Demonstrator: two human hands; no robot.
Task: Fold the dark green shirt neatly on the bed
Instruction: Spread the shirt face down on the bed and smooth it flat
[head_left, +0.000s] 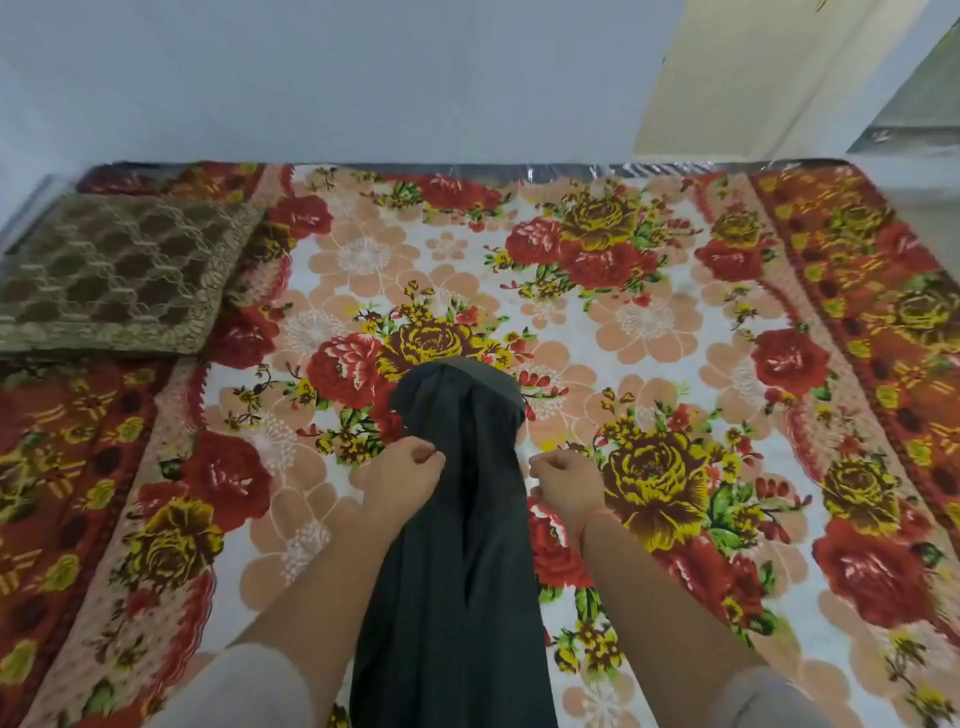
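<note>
Watching through the head view, I see the dark green shirt (457, 545) bunched into a long, narrow column of soft cloth. Its far end lies rumpled on the bed's red, yellow and peach floral sheet (675, 322), and the rest runs back toward me between the forearms and out of the bottom of the view. The left grip (402, 470) is curled, its fingers pinching the shirt's left edge. The right grip (563, 480) is curled at the right edge and looks to pinch it too, though the contact there is less plain.

My main worry is the gathered cloth. If it goes down as it is, I judge the creases get trapped and any fold made over them comes out lumpy and crooked. I cannot see the sleeves or collar, so I cannot tell which part each grip has, and pulling the two sides apart unevenly could twist the body. A thin pinch on the right could also slip and drop that side in a heap. The near part is out of view, so its weight may drag the shirt back toward me. The brown and gold lace-patterned cushion (119, 275) lies well apart at the far left and should not interfere.
</note>
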